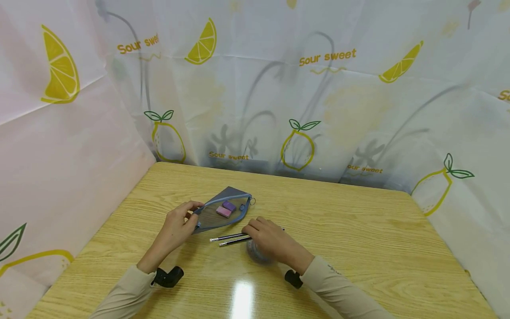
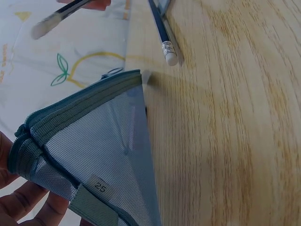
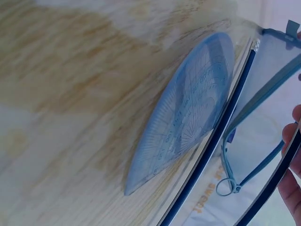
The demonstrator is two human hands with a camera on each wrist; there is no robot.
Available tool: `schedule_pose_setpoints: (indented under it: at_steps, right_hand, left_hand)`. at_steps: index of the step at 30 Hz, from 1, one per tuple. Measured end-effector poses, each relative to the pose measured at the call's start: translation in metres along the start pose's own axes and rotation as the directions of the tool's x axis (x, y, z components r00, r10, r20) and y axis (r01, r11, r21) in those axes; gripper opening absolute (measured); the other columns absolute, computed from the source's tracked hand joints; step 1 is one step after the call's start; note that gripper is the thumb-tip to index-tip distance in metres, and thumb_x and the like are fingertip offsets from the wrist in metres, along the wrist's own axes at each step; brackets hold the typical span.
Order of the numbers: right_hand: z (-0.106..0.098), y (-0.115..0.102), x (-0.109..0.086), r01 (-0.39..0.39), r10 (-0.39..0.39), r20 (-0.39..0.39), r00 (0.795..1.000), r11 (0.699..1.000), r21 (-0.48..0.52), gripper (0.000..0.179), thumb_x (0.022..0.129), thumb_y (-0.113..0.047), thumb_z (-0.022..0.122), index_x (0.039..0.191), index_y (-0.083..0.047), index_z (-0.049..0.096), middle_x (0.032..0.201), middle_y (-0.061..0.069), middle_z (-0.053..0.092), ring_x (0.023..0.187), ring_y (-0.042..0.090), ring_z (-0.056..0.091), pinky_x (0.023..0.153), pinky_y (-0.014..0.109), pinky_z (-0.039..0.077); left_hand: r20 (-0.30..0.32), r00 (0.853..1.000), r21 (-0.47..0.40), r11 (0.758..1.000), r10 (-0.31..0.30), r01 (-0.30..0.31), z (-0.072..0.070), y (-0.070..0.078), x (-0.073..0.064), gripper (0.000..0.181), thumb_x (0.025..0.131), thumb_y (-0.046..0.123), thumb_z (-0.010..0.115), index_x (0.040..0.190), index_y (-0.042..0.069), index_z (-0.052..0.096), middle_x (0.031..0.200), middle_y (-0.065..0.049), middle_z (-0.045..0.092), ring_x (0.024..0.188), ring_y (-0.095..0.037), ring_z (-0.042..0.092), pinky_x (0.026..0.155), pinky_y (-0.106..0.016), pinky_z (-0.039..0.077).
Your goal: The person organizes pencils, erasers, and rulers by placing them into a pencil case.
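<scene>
My left hand holds the near-left end of a blue-grey mesh zip pouch, whose zip is undone and mouth gapes. Inside sit a pink block and a purple block, which look like erasers. My right hand pinches a dark pencil, raised with its white eraser end toward the pouch. Below it, a second dark pencil lies on the table. Beside that pencil, a clear bluish protractor lies flat under my right hand.
The wooden table runs back to a white lemon-print sheet, which also hangs at both sides. A metal ring hangs from the zip at the pouch's right end. A tag marked 25 shows on the mesh.
</scene>
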State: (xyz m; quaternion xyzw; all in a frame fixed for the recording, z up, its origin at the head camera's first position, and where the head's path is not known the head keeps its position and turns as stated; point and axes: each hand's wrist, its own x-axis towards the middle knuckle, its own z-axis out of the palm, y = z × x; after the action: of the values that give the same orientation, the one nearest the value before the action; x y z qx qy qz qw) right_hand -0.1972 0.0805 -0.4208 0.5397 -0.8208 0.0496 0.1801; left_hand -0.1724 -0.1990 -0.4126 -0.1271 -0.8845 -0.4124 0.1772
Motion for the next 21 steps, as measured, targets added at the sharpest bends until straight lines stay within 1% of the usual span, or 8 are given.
schedule_pose_setpoints:
  at_steps: [4,9,15,21]
  right_hand:
    - [0.0005,0.0012,0.0004,-0.02,0.019,-0.033,0.999,0.999,-0.027,0.022,0.091,0.001,0.06,0.111,-0.007,0.064,0.101,0.002,0.062,0.093,0.017,0.057,0.081,0.028,0.048]
    - [-0.0012,0.001,0.0012,-0.038,0.034,-0.065,0.997,0.998,-0.057,0.019,0.092,-0.001,0.061,0.109,-0.008,0.066,0.1,0.002,0.063,0.091,0.017,0.058,0.077,0.028,0.049]
    - [-0.0033,0.001,0.0025,-0.054,0.049,-0.083,0.995,0.997,-0.061,0.019,0.091,-0.001,0.062,0.108,-0.007,0.067,0.101,0.002,0.065,0.092,0.017,0.06,0.076,0.027,0.05]
    - [-0.0024,0.0026,0.0036,-0.051,0.042,-0.145,0.989,0.997,-0.056,0.017,0.088,0.0,0.065,0.104,-0.007,0.068,0.098,0.002,0.066,0.088,0.016,0.062,0.075,0.026,0.05]
  left_hand:
    - [0.004,1.0,-0.004,1.0,-0.006,0.006,-0.0001,0.0002,-0.0003,0.031,0.089,-0.008,0.049,0.113,0.0,0.066,0.102,-0.015,0.064,0.078,-0.021,0.059,0.053,-0.029,0.045]
    - [0.005,1.0,-0.007,1.0,-0.008,0.008,0.0001,0.0001,-0.0008,0.031,0.09,-0.008,0.048,0.113,0.0,0.066,0.102,-0.016,0.064,0.077,-0.021,0.059,0.051,-0.029,0.044]
    - [0.009,1.0,-0.014,1.0,-0.014,0.014,0.0006,-0.0004,-0.0009,0.031,0.09,-0.008,0.048,0.113,0.0,0.066,0.102,-0.016,0.064,0.075,-0.02,0.058,0.048,-0.029,0.043]
    - [0.009,1.0,-0.01,1.0,-0.013,0.013,0.001,-0.0008,-0.001,0.031,0.09,-0.008,0.048,0.113,0.0,0.066,0.102,-0.016,0.064,0.074,-0.02,0.058,0.048,-0.029,0.042]
